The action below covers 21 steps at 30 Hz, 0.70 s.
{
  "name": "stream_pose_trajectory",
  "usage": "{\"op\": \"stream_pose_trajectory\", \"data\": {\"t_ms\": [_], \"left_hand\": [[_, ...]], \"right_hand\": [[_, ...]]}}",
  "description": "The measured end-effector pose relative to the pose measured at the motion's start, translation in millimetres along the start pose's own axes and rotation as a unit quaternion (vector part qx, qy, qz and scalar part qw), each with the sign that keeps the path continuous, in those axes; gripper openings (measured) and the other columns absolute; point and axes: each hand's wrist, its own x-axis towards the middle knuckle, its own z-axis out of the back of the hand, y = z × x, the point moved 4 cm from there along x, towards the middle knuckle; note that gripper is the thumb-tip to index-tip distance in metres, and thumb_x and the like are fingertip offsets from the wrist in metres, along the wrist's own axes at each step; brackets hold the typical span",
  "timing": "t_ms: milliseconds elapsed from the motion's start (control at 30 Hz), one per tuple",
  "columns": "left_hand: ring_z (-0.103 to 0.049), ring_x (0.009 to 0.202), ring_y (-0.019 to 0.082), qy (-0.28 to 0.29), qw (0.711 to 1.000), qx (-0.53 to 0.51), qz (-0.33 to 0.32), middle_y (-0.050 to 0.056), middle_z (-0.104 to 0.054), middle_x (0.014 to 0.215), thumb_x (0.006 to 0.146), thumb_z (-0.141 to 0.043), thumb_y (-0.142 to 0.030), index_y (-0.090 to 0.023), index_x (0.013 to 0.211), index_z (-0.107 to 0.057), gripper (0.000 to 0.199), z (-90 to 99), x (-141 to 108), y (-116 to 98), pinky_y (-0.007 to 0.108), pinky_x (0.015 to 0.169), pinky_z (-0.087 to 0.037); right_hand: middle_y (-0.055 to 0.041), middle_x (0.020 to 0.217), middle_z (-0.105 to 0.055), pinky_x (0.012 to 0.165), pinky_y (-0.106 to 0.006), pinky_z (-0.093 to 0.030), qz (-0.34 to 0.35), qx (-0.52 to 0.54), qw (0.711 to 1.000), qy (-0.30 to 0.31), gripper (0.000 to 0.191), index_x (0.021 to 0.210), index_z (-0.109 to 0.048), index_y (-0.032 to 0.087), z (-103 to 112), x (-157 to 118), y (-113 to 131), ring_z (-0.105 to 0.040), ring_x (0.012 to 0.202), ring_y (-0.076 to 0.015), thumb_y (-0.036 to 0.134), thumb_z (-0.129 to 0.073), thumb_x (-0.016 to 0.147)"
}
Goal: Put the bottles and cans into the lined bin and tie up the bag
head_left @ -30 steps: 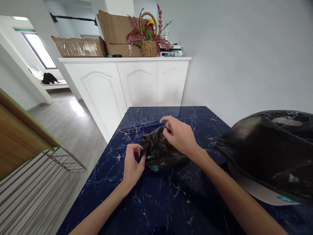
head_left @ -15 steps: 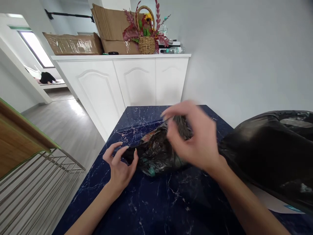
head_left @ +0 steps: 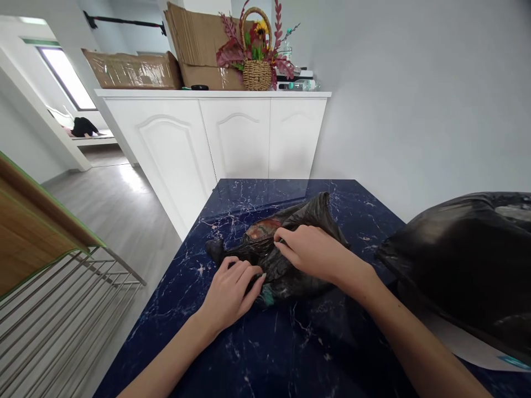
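A crumpled black plastic bag (head_left: 286,268) lies on the dark blue marbled table (head_left: 257,354). Reddish-brown contents show through a gap or thin part near its far left side, and a teal patch shows low on its near side. My left hand (head_left: 234,290) has its fingers curled into the near left part of the bag, gripping the plastic. With fingertips together, my right hand (head_left: 307,249) pinches the bag near its middle. The fingertips of both hands are partly hidden by the folds.
A large full black bag (head_left: 460,271) stands at the right above something white. On the left are a metal rack (head_left: 99,276) and a wooden board (head_left: 37,226). Behind the table, a white cabinet (head_left: 244,138) carries cardboard boxes (head_left: 136,71) and a flower basket (head_left: 257,74).
My right hand has come down from above the bag to pinch its middle. My left hand has moved right and closed on the plastic. The bag's left end and far right corner now show.
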Motion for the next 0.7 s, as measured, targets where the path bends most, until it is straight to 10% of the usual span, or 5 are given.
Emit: {"op": "stream_pose_trajectory", "data": {"t_ms": [300,467,700], "left_hand": [[-0.056,0.061,0.016,0.015,0.988,-0.076,-0.133,0.0,-0.063,0.069,0.106,-0.06,-0.024,-0.02,0.081,-0.064,0.026,1.9,-1.0,-31.0,0.033,0.061,-0.043],[-0.047,0.05,0.012,-0.002,0.997,-0.071,0.013,-0.004,-0.054,0.065,0.109,-0.049,-0.017,-0.023,0.082,-0.051,0.028,-1.9,-3.8,-13.2,0.029,0.051,-0.035],[-0.065,0.06,0.017,0.052,0.984,0.005,0.173,0.001,-0.064,0.095,0.103,-0.061,-0.053,-0.026,0.112,-0.047,0.032,-17.0,-9.1,10.1,0.027,0.049,-0.043]], "right_hand": [[-0.0077,0.099,-0.079,0.067,-0.03,-0.042,-0.062,0.027,0.996,0.064,0.02,0.095,-0.076,0.023,4.4,-11.9,-15.5,-0.075,0.094,-0.025,0.034,-0.063,0.105],[-0.0086,0.098,-0.077,0.063,-0.032,-0.042,-0.103,-0.01,0.992,0.065,0.018,0.101,-0.072,0.021,7.0,-14.2,-26.9,-0.074,0.089,-0.0268,0.038,-0.067,0.104],[-0.0166,0.132,-0.063,0.079,-0.034,-0.052,-0.098,-0.027,0.994,0.041,0.036,0.124,-0.067,0.017,11.9,-14.1,-23.2,-0.07,0.107,-0.0302,0.039,-0.077,0.097]]}}
